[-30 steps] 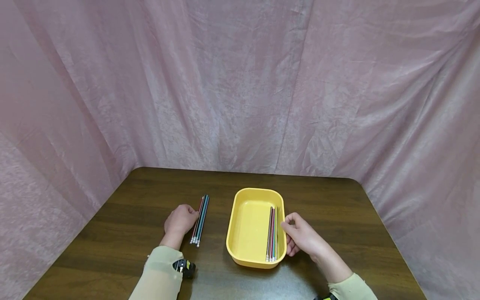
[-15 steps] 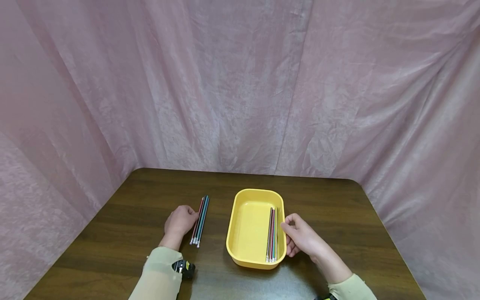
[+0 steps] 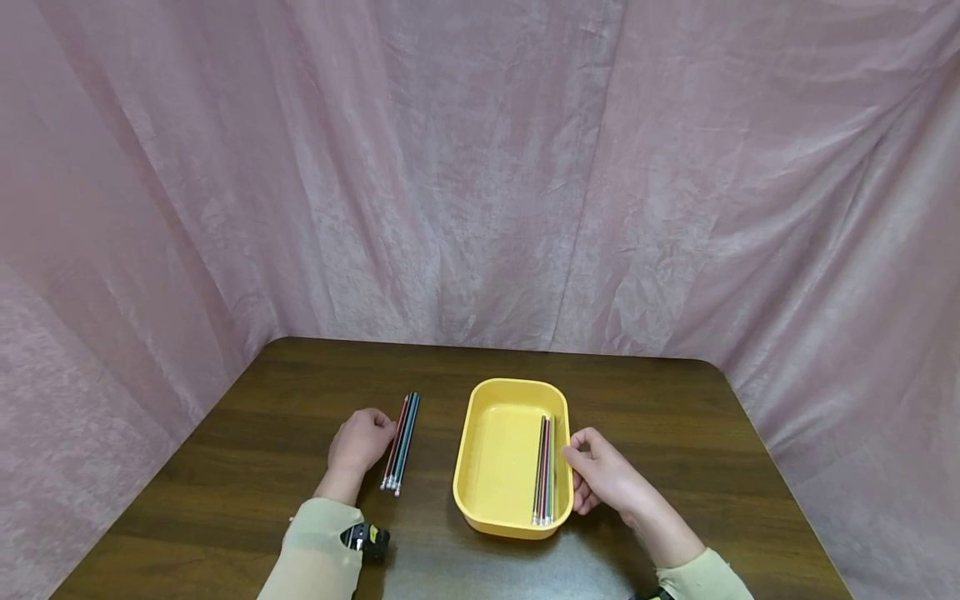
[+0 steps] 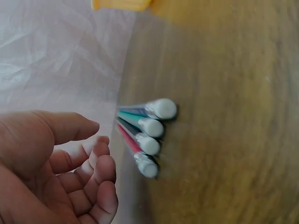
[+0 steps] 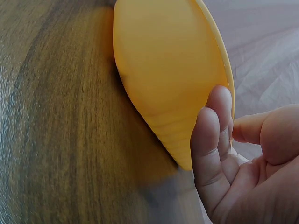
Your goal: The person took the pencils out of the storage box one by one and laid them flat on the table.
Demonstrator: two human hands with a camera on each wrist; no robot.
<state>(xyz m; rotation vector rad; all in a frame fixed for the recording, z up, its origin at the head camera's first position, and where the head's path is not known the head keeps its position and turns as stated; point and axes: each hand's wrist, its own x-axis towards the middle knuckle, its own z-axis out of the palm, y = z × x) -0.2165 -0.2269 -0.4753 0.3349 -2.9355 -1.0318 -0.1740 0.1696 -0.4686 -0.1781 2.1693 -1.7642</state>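
- Head: right hand [image 3: 603,475] pinches the yellow tray [image 3: 495,467], lower centre; steady, light pressure should suffice.
- Left wrist: left hand [image 4: 56,172], lower left, curls loosely round nothing; pencils [image 4: 150,128], centre, are best gathered evenly.
- Right wrist: thumb [image 5: 250,128] and fingers [image 5: 205,144] straddle the rim [image 5: 227,60]; avoid tipping.

Shows plain yellow on the tray [image 3: 495,467] near six o'clock from the head view's centre, with dark, red and light blue among the pencils inside [image 3: 545,471] toward its three o'clock side. Carries red, black, green and dark blue on the loose pencils [image 3: 402,443] at seven, with white erasers [image 4: 150,145] and silvery ferrules [image 4: 151,110]. Adds streaked dark-brown grain on the table [image 3: 637,400], mottled silvery pink on the curtain [image 3: 480,167] at twelve, and plain pale green on the left sleeve [image 3: 318,542] at seven.
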